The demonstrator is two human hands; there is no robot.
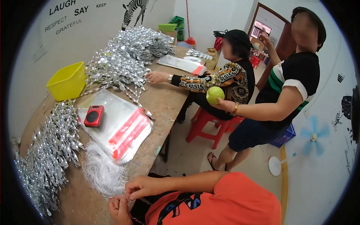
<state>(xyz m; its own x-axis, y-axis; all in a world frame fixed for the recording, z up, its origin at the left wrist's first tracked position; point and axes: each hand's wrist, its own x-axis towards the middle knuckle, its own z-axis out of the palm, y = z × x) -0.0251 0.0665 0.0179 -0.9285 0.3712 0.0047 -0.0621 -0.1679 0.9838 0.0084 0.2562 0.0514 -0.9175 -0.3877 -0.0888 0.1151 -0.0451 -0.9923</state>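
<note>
In front of you stretches a brown bench (168, 100) with a scuffed, flecked top. Toward your left, a heap of silver strands (50, 150) spreads along it; a larger silver pile (127, 50) covers much of its far part, just beside a yellow bin (66, 82). Between these and your near edge lie a stack of clear, red-banded bags (116, 120) and, just beside it, a tangled bundle of white thread (104, 169).

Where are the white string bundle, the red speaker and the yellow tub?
White string bundle (105, 168), head view: the middle of its tangled strands.
Red speaker (93, 117), head view: its front, on the dark grille.
Yellow tub (70, 86), head view: its outer wall.
</note>
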